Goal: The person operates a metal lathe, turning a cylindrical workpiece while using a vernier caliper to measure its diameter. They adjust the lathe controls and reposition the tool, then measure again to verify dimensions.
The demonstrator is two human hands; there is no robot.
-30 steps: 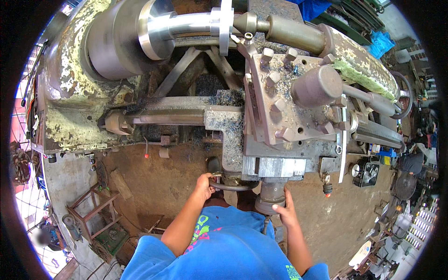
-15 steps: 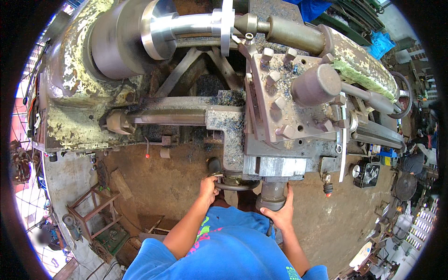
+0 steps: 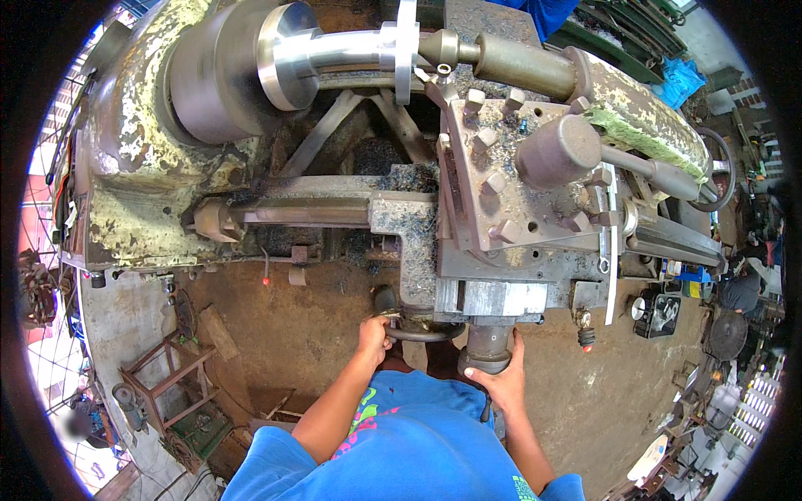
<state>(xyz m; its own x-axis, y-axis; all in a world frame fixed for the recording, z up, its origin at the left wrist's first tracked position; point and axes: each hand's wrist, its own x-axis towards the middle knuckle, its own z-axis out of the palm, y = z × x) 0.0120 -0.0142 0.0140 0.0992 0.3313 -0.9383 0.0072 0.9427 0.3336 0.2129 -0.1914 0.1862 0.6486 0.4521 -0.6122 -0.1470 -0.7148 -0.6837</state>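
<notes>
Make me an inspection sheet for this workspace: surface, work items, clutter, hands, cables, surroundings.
Surface: lathe carriage strewn with metal chips.
Work items: shiny workpiece between chuck and tailstock centre.
Clutter: wrench and pale flat strip, right of the tool post.
Hands: left hand grips the handwheel; right hand touches the round collar, lower fingers hidden.
Cables: cable-like strands left of the headstock.
Surroundings: angular metal frame on the floor.
</notes>
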